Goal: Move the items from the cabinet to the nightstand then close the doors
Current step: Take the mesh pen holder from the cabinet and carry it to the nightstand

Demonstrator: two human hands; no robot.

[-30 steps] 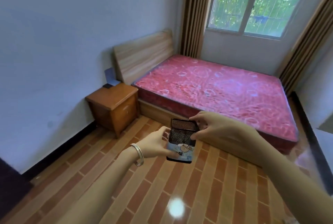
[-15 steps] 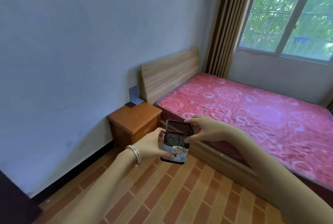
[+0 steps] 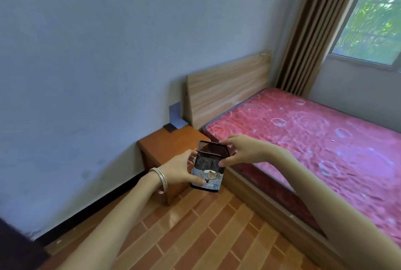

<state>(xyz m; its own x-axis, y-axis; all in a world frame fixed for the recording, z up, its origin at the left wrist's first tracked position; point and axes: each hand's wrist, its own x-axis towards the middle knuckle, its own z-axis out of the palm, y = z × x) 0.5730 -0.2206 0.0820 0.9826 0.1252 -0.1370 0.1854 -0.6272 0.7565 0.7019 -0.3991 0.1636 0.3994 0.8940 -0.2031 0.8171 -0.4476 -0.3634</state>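
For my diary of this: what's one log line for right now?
held: mesh pen holder | left hand: grips its side | right hand: pinches its rim | nightstand: holder not yet on it

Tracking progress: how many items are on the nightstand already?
2: a blue-grey stand at the nightstand's back corner by the headboard, and a small dark item beside it. The held mesh holder hides part of the top; more may be there.

Single wide-angle head-worn view, looking forward and down, frame tilted, nightstand (image 3: pixel 173 141) near centre, wall (image 3: pixel 86 52) left, bed (image 3: pixel 303 139) right, window (image 3: pixel 373 20) far right
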